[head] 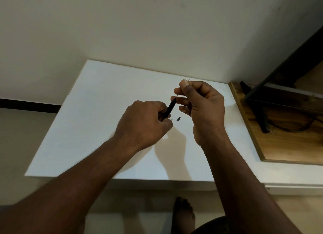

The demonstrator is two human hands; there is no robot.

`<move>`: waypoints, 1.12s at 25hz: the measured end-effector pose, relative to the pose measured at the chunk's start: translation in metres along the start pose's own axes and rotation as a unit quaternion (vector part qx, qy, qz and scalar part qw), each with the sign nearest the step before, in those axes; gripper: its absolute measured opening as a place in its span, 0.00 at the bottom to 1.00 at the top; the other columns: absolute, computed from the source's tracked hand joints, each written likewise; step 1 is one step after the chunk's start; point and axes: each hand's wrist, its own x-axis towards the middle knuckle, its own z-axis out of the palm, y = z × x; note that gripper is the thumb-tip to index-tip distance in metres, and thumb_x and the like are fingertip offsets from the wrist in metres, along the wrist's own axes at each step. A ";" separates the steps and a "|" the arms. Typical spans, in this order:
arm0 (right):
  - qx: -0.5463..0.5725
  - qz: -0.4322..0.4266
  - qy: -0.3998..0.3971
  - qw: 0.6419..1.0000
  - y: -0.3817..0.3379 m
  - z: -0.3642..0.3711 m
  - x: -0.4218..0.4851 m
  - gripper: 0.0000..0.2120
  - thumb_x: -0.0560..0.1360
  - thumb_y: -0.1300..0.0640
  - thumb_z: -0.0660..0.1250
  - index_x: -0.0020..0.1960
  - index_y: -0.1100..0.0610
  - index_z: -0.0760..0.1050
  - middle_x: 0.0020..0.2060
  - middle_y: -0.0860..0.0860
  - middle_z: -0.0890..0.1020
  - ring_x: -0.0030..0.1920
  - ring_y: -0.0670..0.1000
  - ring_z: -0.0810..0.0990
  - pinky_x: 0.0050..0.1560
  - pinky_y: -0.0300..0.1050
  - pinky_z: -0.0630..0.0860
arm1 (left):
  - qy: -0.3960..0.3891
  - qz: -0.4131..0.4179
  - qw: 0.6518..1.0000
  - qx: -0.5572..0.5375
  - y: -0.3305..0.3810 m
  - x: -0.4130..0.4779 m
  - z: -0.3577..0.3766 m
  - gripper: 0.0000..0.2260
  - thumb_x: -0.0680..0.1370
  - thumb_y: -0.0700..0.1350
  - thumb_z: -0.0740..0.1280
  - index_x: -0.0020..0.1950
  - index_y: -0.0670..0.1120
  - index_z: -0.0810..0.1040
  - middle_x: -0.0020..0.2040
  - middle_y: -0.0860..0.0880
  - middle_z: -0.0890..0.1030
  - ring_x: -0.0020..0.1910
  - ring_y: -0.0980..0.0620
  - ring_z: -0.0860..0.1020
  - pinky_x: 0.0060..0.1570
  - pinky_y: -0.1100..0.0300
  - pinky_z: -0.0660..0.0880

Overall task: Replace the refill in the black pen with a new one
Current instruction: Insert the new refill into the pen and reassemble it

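Note:
My left hand (145,123) grips the black pen barrel (170,108), which tilts up and to the right with its open end near my right fingers. My right hand (201,101) pinches a thin refill (189,78) between thumb and forefinger; its tip sticks out above the thumb and its lower end points at the barrel's opening. A small black pen piece (178,118) lies on the white table (97,122) just right of my left hand. A small white piece (171,119) shows beside it, partly hidden by my left fingers.
The white table stands against a pale wall. To the right is a wooden surface (279,146) with a black stand (262,115) on it. A bare foot (183,214) shows on the floor below the table's front edge.

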 end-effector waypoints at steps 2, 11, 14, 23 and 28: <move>0.001 -0.004 0.002 1.000 0.000 0.000 0.000 0.06 0.81 0.53 0.74 0.48 0.54 0.83 0.45 0.53 0.90 0.46 0.55 0.91 0.39 0.41 0.79 | -0.002 -0.002 1.000 -0.001 0.000 0.000 0.000 0.13 0.72 0.55 0.66 0.51 0.55 0.85 0.45 0.57 0.88 0.41 0.56 0.84 0.46 0.53 0.82; 0.005 -0.003 0.004 1.000 0.001 -0.001 0.001 0.06 0.81 0.53 0.73 0.49 0.55 0.83 0.45 0.53 0.90 0.45 0.55 0.91 0.37 0.39 0.79 | -0.003 0.002 1.000 -0.004 0.001 -0.001 -0.001 0.13 0.72 0.55 0.66 0.52 0.55 0.85 0.46 0.56 0.88 0.41 0.56 0.84 0.48 0.53 0.83; 0.000 -0.011 0.003 1.000 0.002 -0.001 0.002 0.06 0.81 0.53 0.74 0.49 0.55 0.83 0.45 0.53 0.90 0.45 0.55 0.91 0.36 0.38 0.79 | -0.004 0.002 1.000 -0.005 0.001 -0.001 -0.001 0.13 0.72 0.55 0.66 0.52 0.54 0.86 0.46 0.56 0.88 0.41 0.56 0.84 0.48 0.54 0.83; -0.065 -0.053 -0.001 0.996 0.005 0.002 0.001 0.05 0.80 0.52 0.74 0.46 0.51 0.85 0.44 0.50 0.90 0.44 0.52 0.91 0.39 0.41 0.79 | 0.003 -0.008 1.000 -0.008 0.005 -0.002 -0.005 0.14 0.73 0.56 0.66 0.53 0.55 0.85 0.46 0.57 0.87 0.38 0.56 0.84 0.46 0.52 0.83; -0.088 -0.070 -0.009 0.994 0.006 0.003 0.001 0.03 0.77 0.52 0.77 0.44 0.50 0.86 0.44 0.49 0.90 0.44 0.51 0.90 0.39 0.39 0.79 | 0.012 -0.013 1.000 -0.023 0.007 -0.002 -0.008 0.13 0.73 0.55 0.66 0.54 0.55 0.85 0.47 0.57 0.87 0.38 0.54 0.85 0.46 0.51 0.83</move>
